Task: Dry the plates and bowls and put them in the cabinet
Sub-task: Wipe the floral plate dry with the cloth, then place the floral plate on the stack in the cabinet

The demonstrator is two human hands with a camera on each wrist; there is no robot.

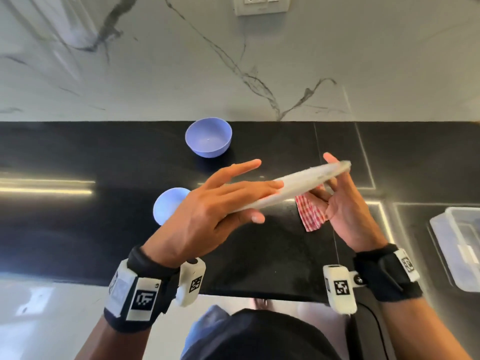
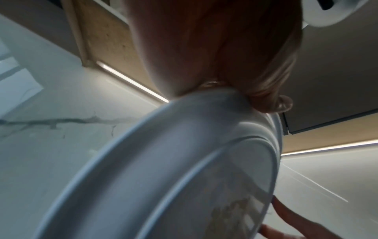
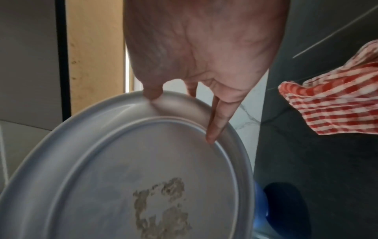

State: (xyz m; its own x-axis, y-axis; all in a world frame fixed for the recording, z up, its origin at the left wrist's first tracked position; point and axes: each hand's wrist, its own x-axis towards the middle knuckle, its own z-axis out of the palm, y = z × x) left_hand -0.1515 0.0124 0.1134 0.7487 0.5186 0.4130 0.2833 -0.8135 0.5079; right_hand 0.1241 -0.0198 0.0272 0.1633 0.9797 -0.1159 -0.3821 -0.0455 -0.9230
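Observation:
A white plate (image 1: 298, 185) is held edge-on above the black counter (image 1: 104, 229) between both hands. My left hand (image 1: 207, 211) pinches its near rim, fingers flat on top and thumb below; the left wrist view shows the plate (image 2: 163, 177) wedged at the thumb's base. My right hand (image 1: 345, 203) holds the far rim. In the right wrist view its thumb and fingers (image 3: 216, 126) press the plate (image 3: 143, 161), whose base has a rough patch. A red checked cloth (image 1: 311, 214) lies on the counter below. Two lavender bowls stand there, one (image 1: 208, 137) at the back and one (image 1: 168, 203) partly behind my left hand.
A clear plastic container (image 1: 459, 245) sits at the counter's right end. A marble backsplash with a wall socket (image 1: 261, 5) rises behind. Overhead is a wooden cabinet underside (image 2: 106, 32) with a light strip. The counter's front edge runs close to my wrists.

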